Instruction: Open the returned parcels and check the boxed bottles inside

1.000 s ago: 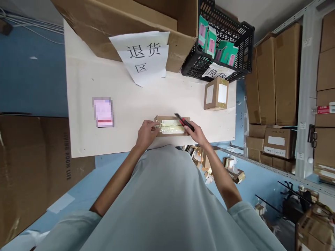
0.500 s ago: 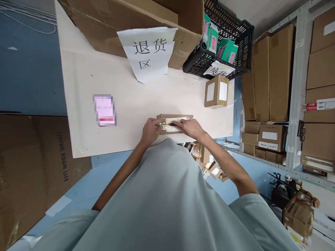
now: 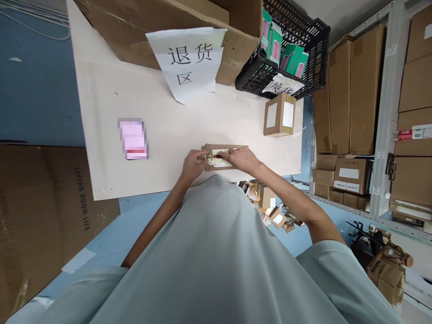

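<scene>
A small taped cardboard box (image 3: 232, 168) with a white label lies flat at the table's front edge. My left hand (image 3: 194, 165) grips its left end, the fingers bent over the top near the clear tape. In my right hand (image 3: 245, 159) is a slim red-and-black tool (image 3: 217, 156), which looks like a utility knife. Its tip points left, over the taped top of the box and close to my left fingers. The blade is too small to make out, and my right fingers hide the rest of the handle.
On the white table (image 3: 162, 135) lies a blurred pink item (image 3: 134, 139) at left. A second box (image 3: 279, 114) stands at right, by a black crate (image 3: 286, 74) of green packs. A large open carton (image 3: 135, 45) with a paper sign (image 3: 187, 63) stands behind. Shelves of cartons (image 3: 366, 94) line the right.
My right hand and the tool have shifted slightly left along the top of the box. My left hand keeps its hold. The whole view has moved a little.
</scene>
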A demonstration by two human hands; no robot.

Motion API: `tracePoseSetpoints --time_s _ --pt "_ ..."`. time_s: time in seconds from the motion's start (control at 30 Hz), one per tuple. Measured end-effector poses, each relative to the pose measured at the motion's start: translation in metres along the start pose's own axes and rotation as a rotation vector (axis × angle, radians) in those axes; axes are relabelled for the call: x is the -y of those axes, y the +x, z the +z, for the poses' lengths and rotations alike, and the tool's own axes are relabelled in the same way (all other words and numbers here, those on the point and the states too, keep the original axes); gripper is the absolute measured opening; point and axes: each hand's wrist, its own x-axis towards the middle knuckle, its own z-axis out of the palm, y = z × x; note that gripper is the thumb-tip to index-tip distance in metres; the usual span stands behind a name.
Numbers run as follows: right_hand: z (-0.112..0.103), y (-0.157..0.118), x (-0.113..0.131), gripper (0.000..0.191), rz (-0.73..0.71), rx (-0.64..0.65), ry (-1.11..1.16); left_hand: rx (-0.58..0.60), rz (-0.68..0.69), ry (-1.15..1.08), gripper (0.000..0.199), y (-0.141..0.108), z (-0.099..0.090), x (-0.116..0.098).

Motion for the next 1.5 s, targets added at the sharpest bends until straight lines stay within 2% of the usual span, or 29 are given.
tracePoseSetpoints --time_s 0.2,0.5,0.63,0.8,0.9,1.07,1.27,1.37,1.5 --pt "-0.007 -0.005 0.005 0.050 -0.040 0.040 -0.044 -0.037 0.005 0.025 0.036 -0.002 0.003 -0.002" --pt "-0.013 -0.006 0.002 0.046 -0.063 0.046 -0.051 -0.154 -0.033 0.034 0.037 -0.007 0.014 -0.009" --pt "-0.005 -0.025 -0.024 0.044 -0.025 0.102 -0.080 -0.200 -0.066 0.018 0.038 -0.011 0.017 -0.013" --pt "0.017 -0.067 -0.079 0.049 0.076 0.151 -0.115 -0.268 -0.089 -0.007 0.038 -0.012 0.025 -0.019" --pt "0.031 -0.077 -0.097 0.047 0.095 0.143 -0.118 -0.296 -0.106 -0.003 0.037 -0.012 0.030 -0.023" --pt "0.049 -0.079 -0.112 0.052 0.075 0.081 -0.082 -0.316 -0.122 0.054 0.040 -0.014 0.033 -0.028" --pt "0.067 -0.085 -0.131 0.042 0.082 0.034 0.006 -0.349 -0.138 0.133 0.038 -0.016 0.038 -0.035" --pt "0.068 -0.088 -0.131 0.041 0.079 0.036 0.031 -0.359 -0.151 0.180 0.037 -0.016 0.041 -0.040" --pt "0.058 -0.088 -0.119 0.043 0.063 0.059 0.035 -0.362 -0.176 0.250 0.037 -0.015 0.044 -0.047"
